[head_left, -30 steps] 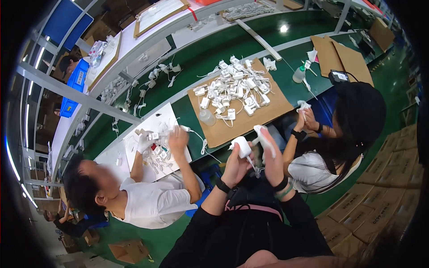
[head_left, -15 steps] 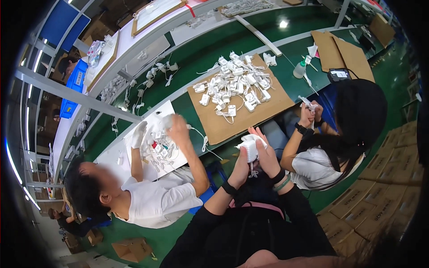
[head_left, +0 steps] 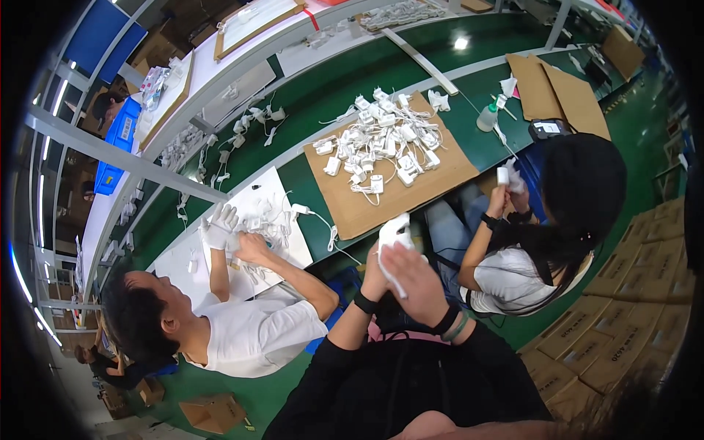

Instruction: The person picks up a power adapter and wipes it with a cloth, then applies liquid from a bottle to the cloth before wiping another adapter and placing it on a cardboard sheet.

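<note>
In front of my body, a white cloth is held up between my two hands, with a small dark spot near its top. My left hand closes round it from the left. Flat against its near side lies my right hand, fingers stretched out and slightly blurred. Whether a power adapter is inside the cloth is hidden. Just beyond, a heap of white corded power adapters lies on a brown cardboard sheet on the green table.
At left, a co-worker with a white-gloved hand works over a white board with adapters. Another person at right holds a white adapter and a cloth. A bottle stands behind. Stacked cartons fill the lower right.
The white ribbed object and dangling cord between my hands no longer show; the cloth stands higher now. My right hand has turned and flattened across it. Both co-workers' hands have shifted.
</note>
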The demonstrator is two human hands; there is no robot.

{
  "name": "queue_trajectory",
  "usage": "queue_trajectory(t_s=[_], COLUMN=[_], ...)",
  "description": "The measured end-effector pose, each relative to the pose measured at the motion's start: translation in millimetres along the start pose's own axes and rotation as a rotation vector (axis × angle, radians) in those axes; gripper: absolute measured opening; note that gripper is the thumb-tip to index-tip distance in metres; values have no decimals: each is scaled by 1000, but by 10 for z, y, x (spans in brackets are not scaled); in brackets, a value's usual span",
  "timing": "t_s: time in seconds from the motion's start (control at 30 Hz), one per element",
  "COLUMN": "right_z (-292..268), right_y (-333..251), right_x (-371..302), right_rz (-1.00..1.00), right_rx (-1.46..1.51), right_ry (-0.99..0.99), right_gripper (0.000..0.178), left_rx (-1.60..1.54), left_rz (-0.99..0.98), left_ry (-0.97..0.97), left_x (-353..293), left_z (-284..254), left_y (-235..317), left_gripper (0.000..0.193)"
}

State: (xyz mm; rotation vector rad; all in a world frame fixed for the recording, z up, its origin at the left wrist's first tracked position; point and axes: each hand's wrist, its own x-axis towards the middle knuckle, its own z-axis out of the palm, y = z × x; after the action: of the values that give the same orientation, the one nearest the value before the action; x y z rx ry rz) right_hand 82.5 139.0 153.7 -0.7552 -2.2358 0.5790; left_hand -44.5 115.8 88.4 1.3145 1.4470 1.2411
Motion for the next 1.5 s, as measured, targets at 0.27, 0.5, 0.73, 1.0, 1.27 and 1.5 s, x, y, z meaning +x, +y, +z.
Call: queue_trajectory(t_s=[0.27, 0.5, 0.73, 1.0, 1.27, 1.5], right_z=[25, 117, 61, 58, 69, 126], right_y=[93, 365, 118, 30, 10, 479], right_x=[168, 105, -119, -116, -206, 8], right_rz=[113, 740, 382, 111, 76, 605], right_rx=[255, 1097, 519, 134, 59, 894], right_ry=[36, -156, 50, 14, 8, 72], right_gripper=[42, 38, 39, 38, 35, 40], left_rx=[-123, 95, -312, -14, 134, -24], left_rz=[-74, 38, -89, -34, -121, -164], left_ry=[28, -82, 113, 43, 42, -72], left_x=[-11, -119, -72, -41, 15, -65], left_z=[40, 58, 0, 23, 19, 138], left_y=[114, -31, 172, 135, 194, 53], left_gripper=[31, 37, 36, 38, 37, 29])
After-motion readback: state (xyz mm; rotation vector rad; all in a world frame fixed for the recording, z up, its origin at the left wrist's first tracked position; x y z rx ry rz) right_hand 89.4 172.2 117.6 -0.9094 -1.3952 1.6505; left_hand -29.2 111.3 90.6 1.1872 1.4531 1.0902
